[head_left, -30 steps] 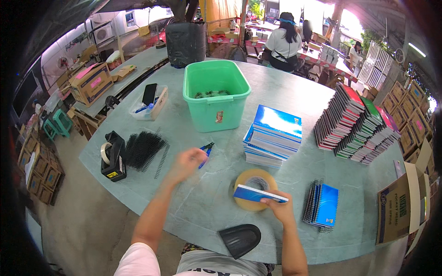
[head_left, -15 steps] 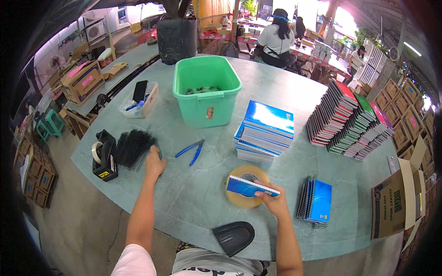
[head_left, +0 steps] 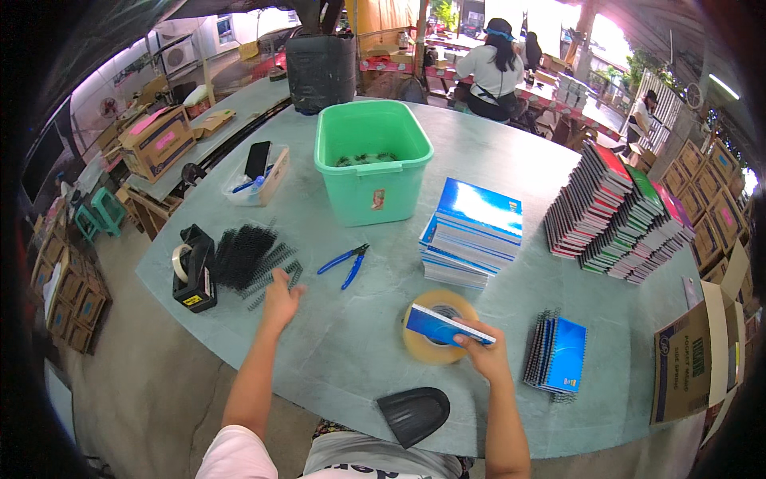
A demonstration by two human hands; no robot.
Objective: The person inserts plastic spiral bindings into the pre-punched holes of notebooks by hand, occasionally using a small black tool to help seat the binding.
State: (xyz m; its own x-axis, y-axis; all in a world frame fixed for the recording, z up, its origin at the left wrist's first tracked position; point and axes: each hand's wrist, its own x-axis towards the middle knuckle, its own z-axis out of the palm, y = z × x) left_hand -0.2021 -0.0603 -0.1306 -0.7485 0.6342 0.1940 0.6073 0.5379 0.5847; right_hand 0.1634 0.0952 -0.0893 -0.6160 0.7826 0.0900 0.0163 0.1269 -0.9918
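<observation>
My left hand [head_left: 281, 303] is closed at the near right side of a spread of black spiral coils [head_left: 243, 255]. One coil [head_left: 295, 272] sits at its fingertips, though the grip is partly hidden. My right hand [head_left: 484, 351] holds a small blue-covered notebook [head_left: 440, 323], its white holed edge facing up, above a large roll of clear tape [head_left: 423, 349]. Blue-handled cutters [head_left: 345, 265] lie to the right of the coils. Several small blue notebooks with black coils [head_left: 565, 355] lie right of my right hand. Behind the tape stands a stack of blue notebooks [head_left: 471, 231].
A green bin [head_left: 375, 195] with coil bits stands at the back. A black tape dispenser [head_left: 195, 271] and clear tray [head_left: 267, 188] are left. Notebook stacks [head_left: 594, 203] and an open carton [head_left: 686, 363] stand right. A black curved piece [head_left: 415, 415] lies at the near edge.
My left hand has drawn slightly nearer, away from the coil pile, with coils now spread out beside it. The right hand keeps the notebook above the tape roll. The whole view has shifted slightly.
</observation>
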